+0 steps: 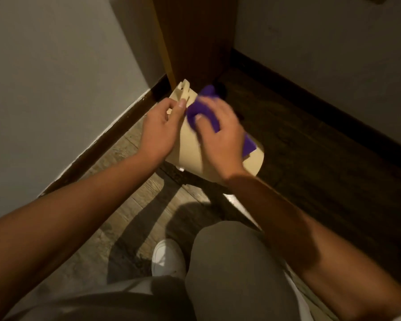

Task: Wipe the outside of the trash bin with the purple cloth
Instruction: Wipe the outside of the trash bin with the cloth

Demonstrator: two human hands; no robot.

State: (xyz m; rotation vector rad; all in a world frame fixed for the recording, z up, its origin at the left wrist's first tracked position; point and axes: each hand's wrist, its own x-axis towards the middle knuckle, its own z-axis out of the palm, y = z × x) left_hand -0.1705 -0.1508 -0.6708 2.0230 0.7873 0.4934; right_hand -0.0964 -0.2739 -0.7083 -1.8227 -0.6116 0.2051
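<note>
A cream-coloured trash bin (188, 149) lies tilted on the floor in the corner, its round end toward the lower right. My left hand (160, 128) grips the bin's far left edge, thumb on top. My right hand (220, 135) presses the purple cloth (203, 107) against the bin's upper side; the cloth bunches above my fingers and a corner sticks out at the right. The hand is slightly blurred. Most of the bin's top is hidden under both hands.
A wooden door edge (195, 42) stands right behind the bin. Grey walls with dark baseboards (107, 137) close in on the left and right. My knee (232, 262) and white shoe (168, 258) are on the wood floor below.
</note>
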